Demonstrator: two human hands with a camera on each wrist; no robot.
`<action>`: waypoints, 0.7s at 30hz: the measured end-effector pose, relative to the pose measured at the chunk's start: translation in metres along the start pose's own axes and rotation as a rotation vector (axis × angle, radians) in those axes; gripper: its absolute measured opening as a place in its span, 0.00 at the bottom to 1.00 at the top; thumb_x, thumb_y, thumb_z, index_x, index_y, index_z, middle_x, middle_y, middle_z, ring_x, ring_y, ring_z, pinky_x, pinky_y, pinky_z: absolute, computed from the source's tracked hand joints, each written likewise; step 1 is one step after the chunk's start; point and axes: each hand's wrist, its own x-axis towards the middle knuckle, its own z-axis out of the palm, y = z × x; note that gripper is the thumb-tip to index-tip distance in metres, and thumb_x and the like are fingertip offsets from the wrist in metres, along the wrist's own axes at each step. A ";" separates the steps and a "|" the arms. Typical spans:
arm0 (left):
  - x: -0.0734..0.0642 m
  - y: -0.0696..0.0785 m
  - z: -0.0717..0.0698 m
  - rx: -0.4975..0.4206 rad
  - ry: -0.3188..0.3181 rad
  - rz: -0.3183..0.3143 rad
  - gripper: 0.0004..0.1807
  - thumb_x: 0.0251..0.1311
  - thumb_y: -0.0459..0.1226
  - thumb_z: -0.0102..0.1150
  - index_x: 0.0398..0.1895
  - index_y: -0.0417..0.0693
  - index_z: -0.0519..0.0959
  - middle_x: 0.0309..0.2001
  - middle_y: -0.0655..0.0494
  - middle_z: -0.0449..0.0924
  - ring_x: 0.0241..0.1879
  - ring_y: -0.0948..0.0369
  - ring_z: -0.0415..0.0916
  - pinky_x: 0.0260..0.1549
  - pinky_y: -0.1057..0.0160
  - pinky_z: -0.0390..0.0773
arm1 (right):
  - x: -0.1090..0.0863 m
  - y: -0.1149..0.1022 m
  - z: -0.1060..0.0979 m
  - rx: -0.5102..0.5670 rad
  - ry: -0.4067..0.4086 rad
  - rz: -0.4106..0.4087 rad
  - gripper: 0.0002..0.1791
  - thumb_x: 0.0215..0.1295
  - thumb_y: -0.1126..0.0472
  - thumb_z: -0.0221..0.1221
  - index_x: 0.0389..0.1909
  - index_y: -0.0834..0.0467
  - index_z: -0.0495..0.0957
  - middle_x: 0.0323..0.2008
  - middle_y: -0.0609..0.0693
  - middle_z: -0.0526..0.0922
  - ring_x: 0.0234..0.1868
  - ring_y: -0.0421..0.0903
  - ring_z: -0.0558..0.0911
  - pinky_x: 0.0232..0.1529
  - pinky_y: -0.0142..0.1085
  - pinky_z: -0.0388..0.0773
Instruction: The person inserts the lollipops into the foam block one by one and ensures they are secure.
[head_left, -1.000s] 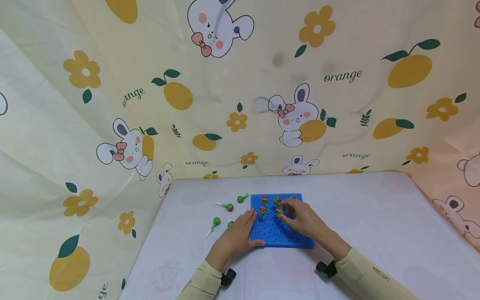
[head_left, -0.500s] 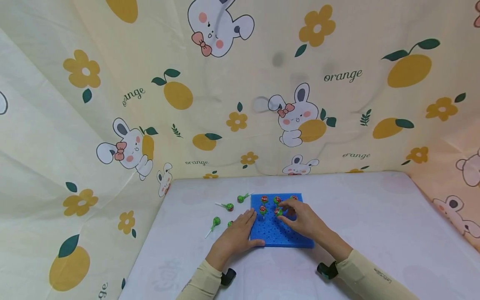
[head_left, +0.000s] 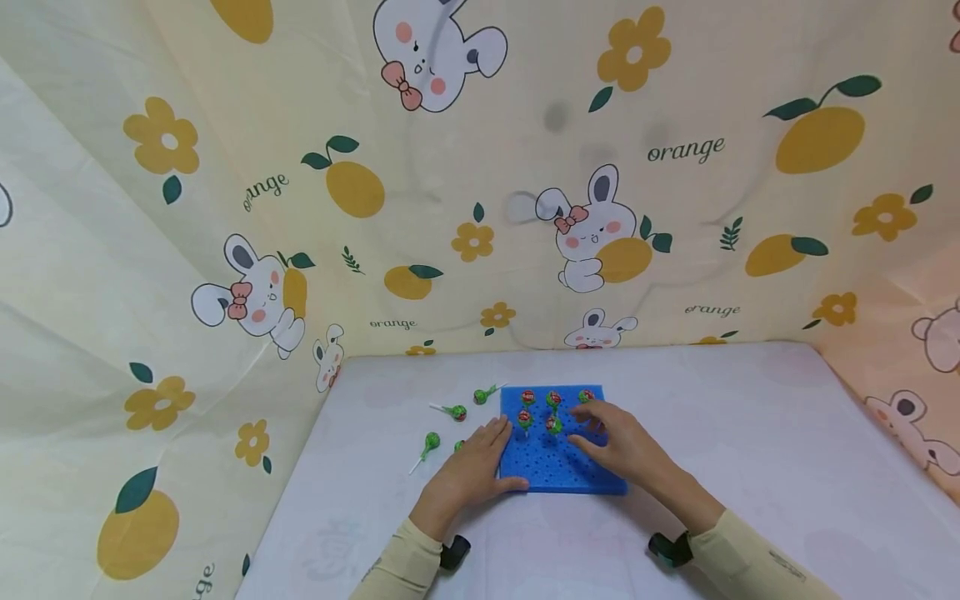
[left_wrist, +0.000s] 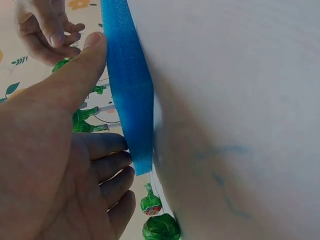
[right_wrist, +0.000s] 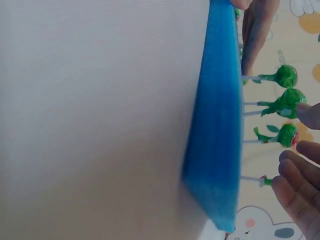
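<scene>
A blue foam board (head_left: 558, 473) dotted with small holes lies on the white table. Several lollipops in green and red wrappers stand upright in it by their sticks, three in the back row and two in front. My left hand (head_left: 471, 468) rests along the board's left edge with its fingers extended, and its thumb touches the near left corner. Just right of the front-row lollipop (head_left: 553, 425) is my right hand (head_left: 628, 443), thumb and fingers spread apart and holding nothing. The right wrist view shows the lollipop sticks (right_wrist: 251, 142) rising from the board.
Left of the board, loose lollipops lie on the table (head_left: 750, 467): one near the back (head_left: 481, 397), one with its stick to the left (head_left: 457, 412), another (head_left: 432, 441) closer in, and one partly behind my left hand. A printed cloth (head_left: 480, 167) hangs behind.
My right hand has let go of the second lollipop in the front row and drawn back to the right, its fingers parting. That lollipop stays standing. My left hand keeps its place.
</scene>
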 end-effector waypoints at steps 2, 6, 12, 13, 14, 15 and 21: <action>0.000 0.000 0.000 0.001 0.003 0.000 0.57 0.67 0.69 0.60 0.87 0.47 0.55 0.87 0.52 0.50 0.86 0.54 0.48 0.83 0.53 0.56 | -0.003 0.002 -0.002 -0.007 -0.002 0.001 0.22 0.69 0.61 0.73 0.60 0.64 0.82 0.52 0.58 0.87 0.45 0.51 0.84 0.45 0.47 0.89; 0.000 -0.002 0.001 0.003 0.011 0.006 0.56 0.67 0.69 0.61 0.87 0.48 0.55 0.87 0.52 0.50 0.86 0.54 0.48 0.83 0.54 0.55 | -0.008 0.005 -0.004 -0.011 -0.008 0.016 0.23 0.69 0.60 0.73 0.60 0.64 0.82 0.52 0.58 0.86 0.47 0.52 0.84 0.46 0.48 0.89; 0.000 -0.005 -0.002 0.035 0.040 0.033 0.54 0.69 0.68 0.60 0.86 0.46 0.59 0.86 0.50 0.53 0.85 0.53 0.50 0.82 0.53 0.56 | -0.015 0.011 -0.007 -0.031 -0.027 0.047 0.26 0.69 0.57 0.74 0.63 0.63 0.81 0.56 0.58 0.85 0.51 0.55 0.85 0.50 0.52 0.89; -0.001 -0.006 -0.002 0.042 0.048 0.036 0.53 0.69 0.67 0.61 0.86 0.45 0.60 0.86 0.50 0.54 0.85 0.53 0.51 0.82 0.53 0.57 | -0.016 0.012 -0.007 -0.033 -0.028 0.049 0.27 0.69 0.57 0.74 0.63 0.64 0.81 0.56 0.59 0.85 0.52 0.55 0.85 0.51 0.53 0.88; -0.001 -0.007 -0.004 0.045 0.053 0.036 0.53 0.69 0.67 0.61 0.85 0.45 0.60 0.86 0.49 0.55 0.85 0.52 0.51 0.82 0.53 0.57 | -0.017 0.013 -0.007 -0.040 -0.030 0.047 0.27 0.69 0.57 0.74 0.64 0.64 0.81 0.57 0.59 0.85 0.53 0.56 0.85 0.53 0.54 0.88; -0.002 -0.008 -0.005 0.045 0.057 0.034 0.52 0.69 0.66 0.61 0.85 0.45 0.60 0.86 0.49 0.55 0.85 0.53 0.51 0.82 0.53 0.56 | -0.018 0.014 -0.008 -0.044 -0.031 0.044 0.28 0.69 0.56 0.74 0.64 0.64 0.80 0.57 0.60 0.85 0.54 0.57 0.84 0.54 0.55 0.88; -0.006 -0.018 -0.013 0.061 0.097 0.020 0.50 0.69 0.64 0.64 0.84 0.45 0.63 0.84 0.48 0.60 0.83 0.51 0.57 0.80 0.51 0.63 | -0.025 0.019 -0.009 -0.075 -0.034 0.023 0.31 0.69 0.53 0.74 0.66 0.66 0.80 0.61 0.63 0.84 0.63 0.65 0.81 0.62 0.62 0.82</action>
